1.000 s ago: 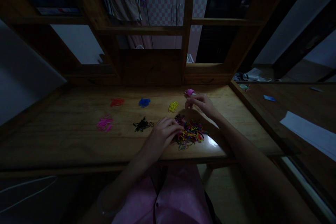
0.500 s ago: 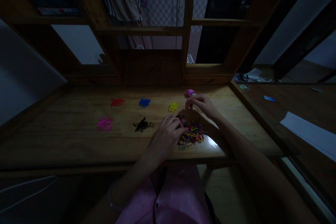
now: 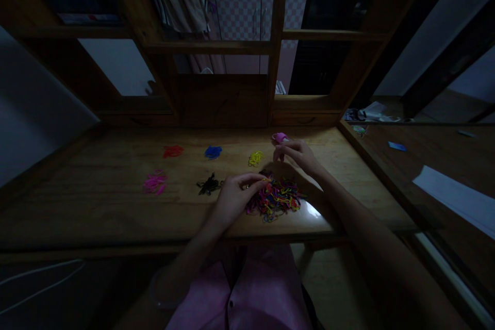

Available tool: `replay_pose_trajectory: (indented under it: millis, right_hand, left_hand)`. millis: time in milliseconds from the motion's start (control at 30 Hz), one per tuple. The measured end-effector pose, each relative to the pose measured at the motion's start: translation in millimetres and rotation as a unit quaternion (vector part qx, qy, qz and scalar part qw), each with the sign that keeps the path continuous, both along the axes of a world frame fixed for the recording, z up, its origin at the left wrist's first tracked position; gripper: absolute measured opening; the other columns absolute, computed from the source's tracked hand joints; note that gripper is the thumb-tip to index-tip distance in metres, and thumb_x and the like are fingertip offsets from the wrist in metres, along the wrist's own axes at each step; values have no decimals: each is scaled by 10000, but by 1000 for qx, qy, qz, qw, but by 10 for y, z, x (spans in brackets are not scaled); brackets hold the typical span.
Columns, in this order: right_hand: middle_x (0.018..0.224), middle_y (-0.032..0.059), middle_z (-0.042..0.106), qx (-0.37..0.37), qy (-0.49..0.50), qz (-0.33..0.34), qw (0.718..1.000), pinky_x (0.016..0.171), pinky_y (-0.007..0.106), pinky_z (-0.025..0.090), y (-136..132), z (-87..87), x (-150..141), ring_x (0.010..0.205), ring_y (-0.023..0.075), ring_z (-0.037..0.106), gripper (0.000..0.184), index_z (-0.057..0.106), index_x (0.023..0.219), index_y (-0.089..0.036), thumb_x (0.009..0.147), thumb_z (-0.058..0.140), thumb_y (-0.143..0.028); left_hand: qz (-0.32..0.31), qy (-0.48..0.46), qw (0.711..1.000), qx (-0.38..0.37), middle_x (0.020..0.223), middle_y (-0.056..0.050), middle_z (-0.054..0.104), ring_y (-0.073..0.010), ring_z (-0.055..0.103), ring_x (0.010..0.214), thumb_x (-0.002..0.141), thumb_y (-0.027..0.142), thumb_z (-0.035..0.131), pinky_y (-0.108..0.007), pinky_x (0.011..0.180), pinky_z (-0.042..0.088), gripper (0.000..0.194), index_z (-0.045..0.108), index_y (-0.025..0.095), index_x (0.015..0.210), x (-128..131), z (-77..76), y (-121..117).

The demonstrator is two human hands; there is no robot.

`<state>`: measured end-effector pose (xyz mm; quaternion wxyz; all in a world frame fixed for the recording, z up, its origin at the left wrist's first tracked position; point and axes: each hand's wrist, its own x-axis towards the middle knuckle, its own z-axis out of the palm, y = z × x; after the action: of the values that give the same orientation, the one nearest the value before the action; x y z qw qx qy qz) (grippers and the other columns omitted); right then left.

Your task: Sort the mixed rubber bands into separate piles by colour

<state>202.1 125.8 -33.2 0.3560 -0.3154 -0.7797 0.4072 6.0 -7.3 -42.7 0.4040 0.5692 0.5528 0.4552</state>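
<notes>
A mixed heap of coloured rubber bands [image 3: 280, 198] lies near the desk's front edge. My left hand [image 3: 237, 196] is at its left side, thumb and forefinger pinched on a rubber band, reddish at the fingertips. My right hand [image 3: 297, 154] hovers behind the heap with fingers bent down and together; what they hold, if anything, is hidden. Sorted by colour, small piles lie apart: yellow bands [image 3: 256, 159] just left of my right hand, blue bands [image 3: 213, 152], red bands [image 3: 172, 151], pink bands [image 3: 155, 182], and black bands [image 3: 208, 184] left of my left hand.
A small pink object [image 3: 280, 137] lies behind my right hand. Wooden shelving [image 3: 224, 100] rises along the desk's back. On the side surface at right are white paper [image 3: 456, 196] and a blue card [image 3: 397, 146].
My left hand has drawn back a little to the left, from lying over the heap to a pinch at its edge, uncovering more bands. My right hand has stayed nearly still.
</notes>
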Motion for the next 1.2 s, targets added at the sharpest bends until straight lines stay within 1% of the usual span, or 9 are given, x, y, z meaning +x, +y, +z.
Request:
replay_pose_trajectory:
  millis: [100, 167, 367, 500, 800, 867, 967, 1100, 1200]
  right_hand:
    - [706, 51, 672, 5, 3, 5, 1000, 696, 326, 446, 4, -7, -2, 685, 172, 582, 384, 726, 677, -174, 903, 542, -423]
    - [703, 49, 670, 10, 3, 5, 1000, 697, 325, 443, 5, -9, -4, 679, 169, 580, 388, 730, 687, -171, 908, 539, -426]
    - [713, 44, 671, 5, 0, 0, 1000, 711, 324, 441, -8, 5, -8, 690, 166, 578, 387, 717, 669, -184, 909, 541, -431]
    - [710, 42, 663, 5, 1, 0, 1000, 711, 325, 438, -12, 7, -9, 694, 169, 576, 386, 722, 674, -182, 903, 549, -439]
    - [687, 36, 651, 13, -25, -2, 1000, 700, 326, 431, -60, 66, -25, 684, 168, 573, 355, 726, 685, -176, 907, 554, -393]
    - [731, 33, 673, 14, -54, 12, 998, 712, 323, 432, -97, 109, -44, 729, 175, 590, 274, 744, 745, -191, 882, 602, -381]
    - [850, 32, 709, 13, -92, 69, 993, 758, 326, 441, -164, 169, -89, 830, 194, 610, 178, 761, 858, -229, 821, 692, -388]
    - [925, 28, 715, -23, -98, 140, 985, 772, 324, 456, -233, 183, -150, 852, 194, 619, 221, 755, 919, -249, 756, 756, -399]
    - [885, 16, 708, -40, -89, 156, 983, 748, 308, 460, -245, 136, -179, 812, 179, 615, 237, 749, 903, -238, 730, 772, -399]
  left_hand:
    - [-10, -53, 998, -19, 958, -39, 780, -215, 720, 883, 808, 361, 703, -287, 778, 559, 223, 778, 203, 945, -18, -10, 13]
    - [-10, -56, 998, -17, 998, -47, 774, -227, 719, 930, 811, 358, 700, -308, 826, 562, 236, 778, 200, 968, -24, -10, 22]
    - [48, 53, 996, 45, 1028, -37, 767, -243, 712, 984, 819, 344, 692, -370, 944, 536, 217, 782, 232, 983, -39, 6, 43]
    - [64, 80, 993, 62, 1032, -30, 766, -239, 711, 989, 822, 328, 687, -369, 946, 536, 208, 781, 248, 989, -54, 16, 48]
    - [86, 7, 996, 36, 918, -58, 782, -230, 731, 863, 749, 337, 751, -344, 829, 576, 210, 788, 193, 897, -62, 3, 77]
    - [93, -7, 995, 32, 901, -64, 782, -225, 733, 839, 738, 325, 762, -333, 806, 581, 207, 785, 178, 881, -54, 25, 83]
    - [98, -36, 994, 30, 898, -75, 781, -225, 734, 840, 733, 337, 769, -323, 801, 581, 233, 779, 159, 883, -61, 37, 110]
    - [110, -77, 990, 40, 904, -87, 780, -237, 736, 847, 724, 398, 773, -334, 799, 583, 305, 774, 153, 905, -96, -2, 158]
    - [113, -74, 990, 46, 908, -87, 780, -242, 736, 854, 710, 401, 783, -333, 798, 584, 308, 779, 152, 891, -100, -11, 167]
